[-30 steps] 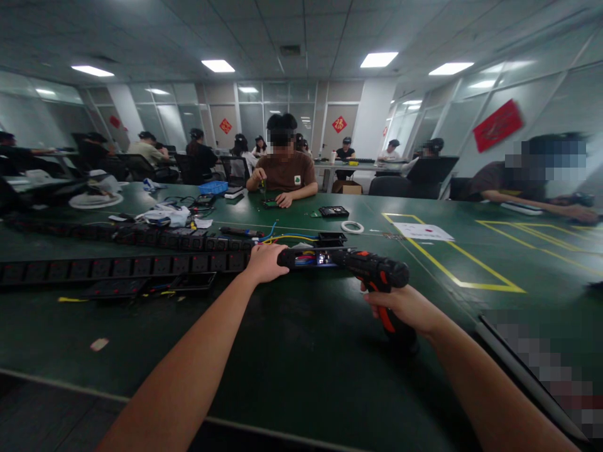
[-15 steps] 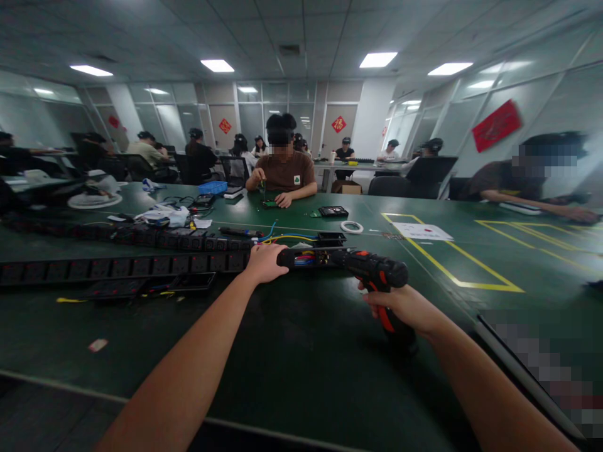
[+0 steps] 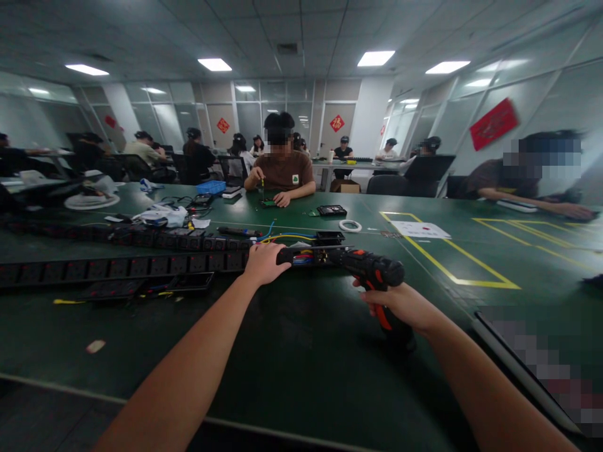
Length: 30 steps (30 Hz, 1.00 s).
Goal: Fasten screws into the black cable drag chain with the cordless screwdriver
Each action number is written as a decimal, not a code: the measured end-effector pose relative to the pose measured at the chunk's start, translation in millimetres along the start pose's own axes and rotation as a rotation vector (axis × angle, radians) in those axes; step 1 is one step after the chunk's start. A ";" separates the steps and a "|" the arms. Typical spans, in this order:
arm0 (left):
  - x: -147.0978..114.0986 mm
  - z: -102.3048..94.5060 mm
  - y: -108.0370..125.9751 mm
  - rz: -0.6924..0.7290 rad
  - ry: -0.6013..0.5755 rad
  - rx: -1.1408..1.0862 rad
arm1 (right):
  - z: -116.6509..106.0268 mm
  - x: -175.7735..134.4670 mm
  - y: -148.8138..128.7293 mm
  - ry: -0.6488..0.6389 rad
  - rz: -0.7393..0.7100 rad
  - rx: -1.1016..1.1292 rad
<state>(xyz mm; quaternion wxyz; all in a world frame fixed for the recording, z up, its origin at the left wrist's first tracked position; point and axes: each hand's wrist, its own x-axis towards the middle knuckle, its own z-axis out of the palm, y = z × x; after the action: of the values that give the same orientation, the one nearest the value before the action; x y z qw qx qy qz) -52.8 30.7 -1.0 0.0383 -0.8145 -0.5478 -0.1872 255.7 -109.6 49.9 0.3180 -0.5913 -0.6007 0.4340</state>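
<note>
A long black power strip (image 3: 141,266) with a row of sockets lies across the green table. My left hand (image 3: 266,262) is closed around it near its right end, fingers partly hidden behind. Coloured wires (image 3: 304,256) show in the uncovered section just right of that hand. In my right hand (image 3: 398,304) is a black and orange cordless drill (image 3: 372,270), held by its handle with the nose pointing left at the strip's end. Whether the bit touches a screw is too small to tell. Behind the strip lie loose blue and yellow wires (image 3: 287,236) and a small black frame (image 3: 330,237).
A second power strip (image 3: 160,239) lies behind the first. Black cover pieces (image 3: 188,282) rest in front. Farther back are a screwdriver (image 3: 238,231), a white tape ring (image 3: 350,226) and a paper sheet (image 3: 419,229). Across the table a person (image 3: 282,169) works on a green board.
The whole view has shifted slightly. Both hands keep their grips, and the drill stays at the strip's right end with hardly any movement.
</note>
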 end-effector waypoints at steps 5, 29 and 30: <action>-1.4 -0.3 2.5 0.000 0.024 0.004 | 1.0 -1.2 -1.3 -0.008 -0.002 0.037; -0.7 2.4 0.8 -0.003 0.009 -0.004 | 1.3 3.2 3.3 -0.019 -0.035 0.022; -0.6 2.5 0.6 -0.004 0.008 -0.004 | 1.1 3.6 3.9 -0.019 -0.040 0.019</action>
<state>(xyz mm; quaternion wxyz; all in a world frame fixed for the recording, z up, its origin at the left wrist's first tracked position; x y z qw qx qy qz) -51.8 30.6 -3.4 0.0386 -0.8126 -0.5490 -0.1915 256.1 -106.5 45.4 0.3263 -0.5721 -0.6113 0.4388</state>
